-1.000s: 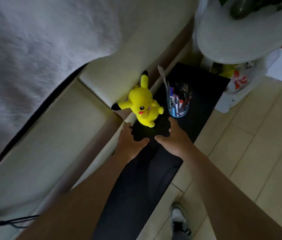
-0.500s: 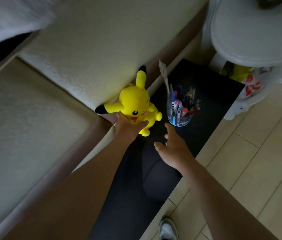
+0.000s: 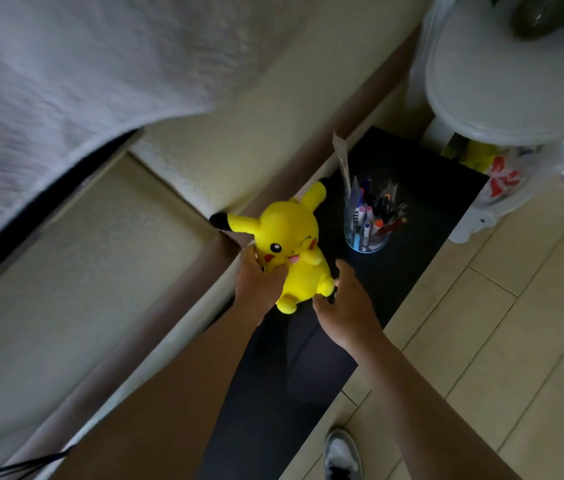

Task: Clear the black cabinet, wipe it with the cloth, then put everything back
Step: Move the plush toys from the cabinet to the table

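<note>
A yellow plush toy (image 3: pixel 291 244) with black-tipped ears is held above the near part of the black cabinet (image 3: pixel 422 237). My left hand (image 3: pixel 259 285) grips the toy from its left side, thumb across its front. My right hand (image 3: pixel 346 306) reaches in from the right with spread fingers, touching or nearly touching the toy's foot. A clear pen cup (image 3: pixel 370 223) full of pens and markers stands on the cabinet top, behind and right of the toy. No cloth is in view.
A beige sofa (image 3: pixel 83 271) runs along the cabinet's left side, with a white blanket (image 3: pixel 66 64) over it. A white round table (image 3: pixel 515 74) stands beyond the cabinet's far end, a plastic bag (image 3: pixel 502 174) beneath it. Tiled floor (image 3: pixel 515 341) and my shoe (image 3: pixel 341 455) lie to the right.
My left hand took hold of the plush toy and lifted it off the cabinet. The toy has swung towards me and right, and my right hand has moved up to its foot.
</note>
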### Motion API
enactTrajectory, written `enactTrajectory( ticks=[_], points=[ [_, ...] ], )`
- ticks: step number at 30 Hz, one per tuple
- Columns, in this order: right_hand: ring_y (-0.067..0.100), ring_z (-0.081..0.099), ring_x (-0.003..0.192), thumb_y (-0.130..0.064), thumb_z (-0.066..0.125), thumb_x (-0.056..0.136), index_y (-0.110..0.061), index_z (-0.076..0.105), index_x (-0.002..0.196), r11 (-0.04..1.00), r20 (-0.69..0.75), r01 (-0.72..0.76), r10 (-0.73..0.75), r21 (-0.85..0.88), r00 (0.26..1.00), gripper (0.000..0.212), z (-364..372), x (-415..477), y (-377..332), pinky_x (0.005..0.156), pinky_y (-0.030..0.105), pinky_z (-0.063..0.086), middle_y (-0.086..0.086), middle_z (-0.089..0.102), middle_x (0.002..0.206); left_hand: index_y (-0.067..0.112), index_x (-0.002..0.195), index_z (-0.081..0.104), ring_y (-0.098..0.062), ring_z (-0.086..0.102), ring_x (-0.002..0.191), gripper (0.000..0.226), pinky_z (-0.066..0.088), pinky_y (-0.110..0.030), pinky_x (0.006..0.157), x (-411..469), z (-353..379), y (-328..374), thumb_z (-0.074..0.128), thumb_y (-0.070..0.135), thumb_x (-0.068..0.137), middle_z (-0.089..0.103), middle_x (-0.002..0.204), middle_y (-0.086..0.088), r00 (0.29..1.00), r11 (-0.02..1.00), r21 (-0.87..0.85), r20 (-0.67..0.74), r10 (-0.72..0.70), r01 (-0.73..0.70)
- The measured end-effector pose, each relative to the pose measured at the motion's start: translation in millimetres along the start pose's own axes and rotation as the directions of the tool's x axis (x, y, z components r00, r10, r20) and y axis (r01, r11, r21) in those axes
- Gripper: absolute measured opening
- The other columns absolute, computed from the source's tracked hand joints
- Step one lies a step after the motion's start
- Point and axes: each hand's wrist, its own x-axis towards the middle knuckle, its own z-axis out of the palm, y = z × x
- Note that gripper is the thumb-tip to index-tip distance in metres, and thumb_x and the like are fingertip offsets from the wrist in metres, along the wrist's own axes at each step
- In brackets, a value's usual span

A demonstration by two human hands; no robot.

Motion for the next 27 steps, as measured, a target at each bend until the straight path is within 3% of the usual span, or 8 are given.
enactTrajectory(
  ticks=[3, 6, 9, 12, 15, 19, 22, 27],
  points=[
    [0.030, 0.047, 0.136, -0.018, 0.065, 0.095, -0.021, 0.019, 0.159, 0.998, 0.012, 0.001, 0.000, -0.067, 1.000, 0.079, 2.3, -35.0, -15.8, 0.100, 0.035, 0.044, 0.013, 0.038, 0.153, 0.027, 0.136, 0.045, -0.019, 0.062, 0.105, 0.056, 0.055, -0.043, 0.088, -42.5, -24.2, -7.3, 0.070, 0.036, 0.086, 0.062, 0.112, 0.007, 0.995, 0.997, -0.011, 0.069, -0.071, 0.071],
    [0.033, 0.049, 0.131, -0.021, 0.066, 0.092, -0.019, 0.025, 0.155, 0.992, 0.021, 0.004, -0.001, -0.127, 1.000, 0.075, 10.5, -84.0, -29.9, 0.099, 0.039, 0.045, 0.014, 0.043, 0.147, 0.033, 0.114, 0.050, -0.020, 0.063, 0.097, 0.042, 0.057, -0.050, 0.087, -96.3, -50.3, -9.9, 0.069, 0.050, 0.081, 0.064, 0.106, 0.002, 0.979, 0.990, 0.040, 0.144, -0.142, 0.138],
    [0.033, 0.054, 0.126, -0.023, 0.066, 0.092, -0.015, 0.030, 0.149, 0.980, -0.028, 0.015, -0.020, -0.197, 0.999, 0.068, 22.8, -143.5, -37.5, 0.097, 0.041, 0.048, 0.013, 0.049, 0.140, 0.032, 0.111, 0.049, -0.019, 0.063, 0.094, 0.040, 0.057, -0.045, 0.083, -151.6, -78.0, -13.8, 0.069, 0.053, 0.083, 0.064, 0.105, 0.003, 0.979, 0.990, 0.090, 0.163, -0.123, 0.110],
    [0.034, 0.056, 0.122, -0.026, 0.065, 0.092, -0.014, 0.029, 0.148, 0.977, -0.049, 0.042, -0.053, -0.208, 0.997, 0.067, 32.4, -208.8, -45.5, 0.093, 0.042, 0.049, 0.012, 0.051, 0.138, 0.029, 0.113, 0.049, -0.018, 0.062, 0.090, 0.035, 0.056, -0.038, 0.074, -208.5, -113.4, -15.3, 0.067, 0.045, 0.086, 0.062, 0.103, 0.001, 0.981, 0.990, 0.122, 0.177, -0.085, 0.064],
    [0.035, 0.055, 0.124, -0.029, 0.065, 0.091, -0.017, 0.020, 0.155, 0.987, -0.055, 0.076, -0.085, -0.145, 0.995, 0.080, 40.4, -279.1, -55.7, 0.093, 0.042, 0.050, 0.012, 0.051, 0.141, 0.025, 0.118, 0.047, -0.017, 0.058, 0.091, 0.037, 0.048, -0.030, 0.065, -267.9, -155.7, -17.8, 0.065, 0.042, 0.090, 0.059, 0.106, 0.000, 0.977, 0.989, 0.147, 0.211, -0.019, -0.013],
    [0.034, 0.053, 0.127, -0.035, 0.057, 0.095, -0.022, 0.010, 0.159, 0.983, -0.096, 0.137, -0.149, -0.122, 0.984, 0.080, 57.3, -383.0, -76.6, 0.097, 0.044, 0.049, 0.011, 0.048, 0.147, 0.020, 0.128, 0.046, -0.018, 0.055, 0.095, 0.040, 0.049, -0.037, 0.078, -353.1, -219.5, -23.9, 0.062, 0.033, 0.094, 0.059, 0.115, 0.000, 0.977, 0.988, 0.115, 0.197, 0.083, -0.107],
    [0.035, 0.053, 0.127, -0.036, 0.052, 0.098, -0.019, 0.012, 0.159, 0.973, -0.134, 0.186, -0.204, -0.135, 0.970, 0.075, 73.3, -464.9, -98.3, 0.100, 0.047, 0.048, 0.012, 0.048, 0.147, 0.020, 0.132, 0.042, -0.017, 0.052, 0.097, 0.042, 0.044, -0.032, 0.075, -422.7, -272.1, -31.3, 0.058, 0.035, 0.096, 0.053, 0.115, 0.001, 0.962, 0.986, 0.052, 0.232, 0.145, -0.161],
    [0.036, 0.054, 0.126, -0.031, 0.051, 0.101, -0.016, 0.019, 0.156, 0.941, -0.181, 0.279, -0.313, -0.190, 0.932, 0.066, 102.7, -571.7, -128.9, 0.088, 0.035, 0.041, 0.011, 0.052, 0.142, 0.018, 0.115, 0.046, -0.014, 0.054, 0.090, 0.029, 0.044, -0.030, 0.069, -513.2, -349.0, -52.2, 0.060, 0.035, 0.096, 0.056, 0.103, 0.000, 0.943, 0.958, -0.057, 0.167, 0.288, -0.282]
  ],
)
